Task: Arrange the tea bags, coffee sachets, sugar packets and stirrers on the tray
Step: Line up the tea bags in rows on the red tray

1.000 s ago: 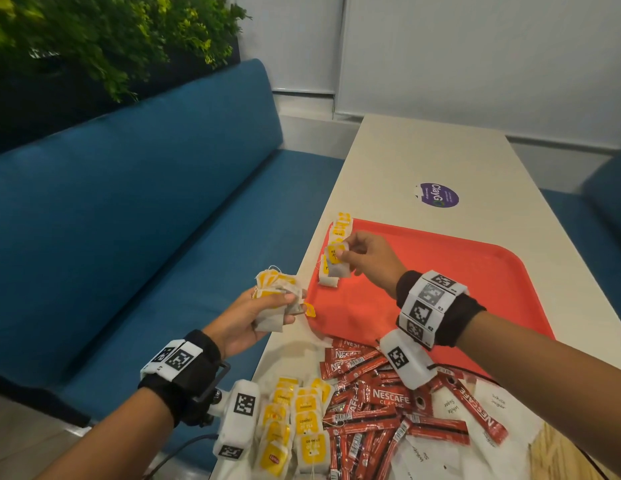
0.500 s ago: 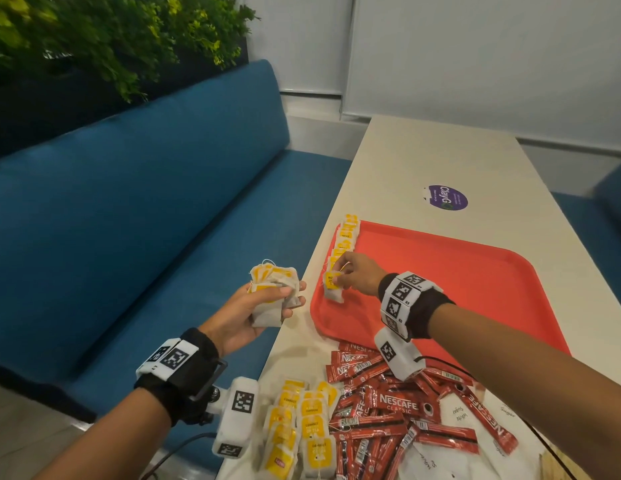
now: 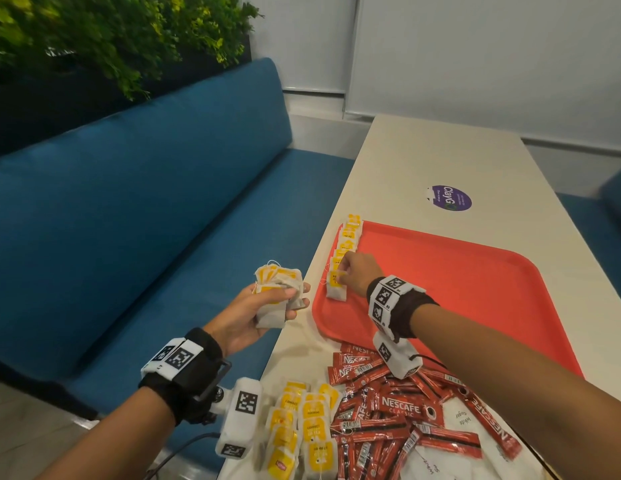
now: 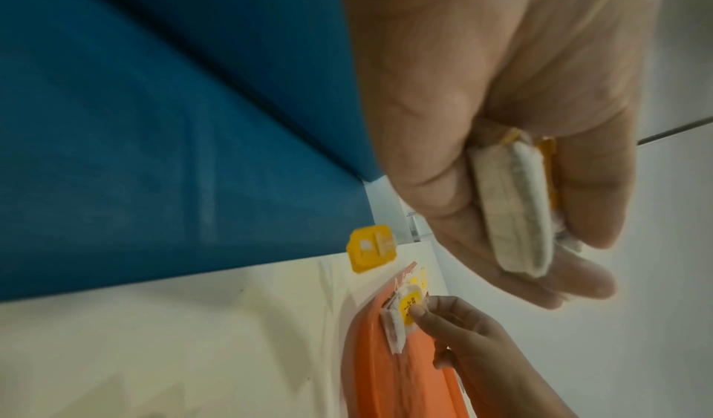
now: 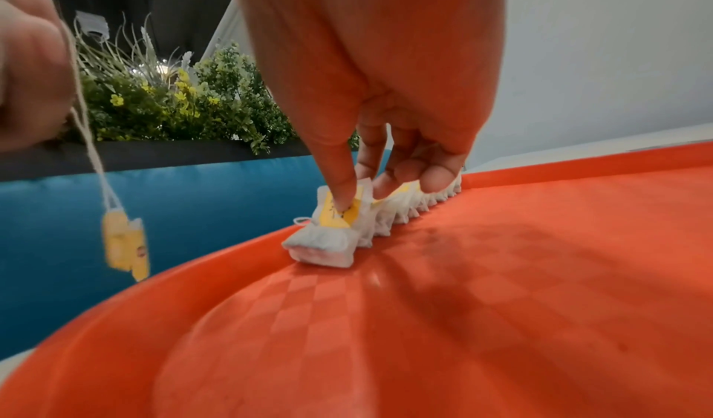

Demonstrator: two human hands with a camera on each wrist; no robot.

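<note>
At the bottom of the head view, loose tea bags [image 3: 304,434] with yellow tags lie on the cream table [image 3: 440,150], just beside a heap of red Nescafe coffee sachets [image 3: 388,407] and some white sugar packets [image 3: 454,420] at the lower right. A little higher, left of the middle, the left hand [image 3: 253,313] is held out past the table edge, over the blue bench [image 3: 129,220]. Its fingers and thumb are curled tight round a bunch of tea bags [image 3: 278,292], and one yellow tag [image 5: 125,248] hangs down from it on a string. Next to it, in the middle of the picture, the right hand [image 3: 357,275] reaches onto the red tray [image 3: 475,289]. Its thumb and fingers pinch the yellow tag of the nearest tea bag [image 5: 331,232], which sits on the tray at the near end of a row of tea bags [image 3: 347,244]. The row runs along the tray's left rim. Farther up, a round purple sticker [image 3: 449,198] is stuck on the table. The bench runs along the left side. Green plants [image 3: 111,39] with small yellow flowers fill the upper left corner, and a plain white wall [image 3: 475,57] is at the top.
</note>
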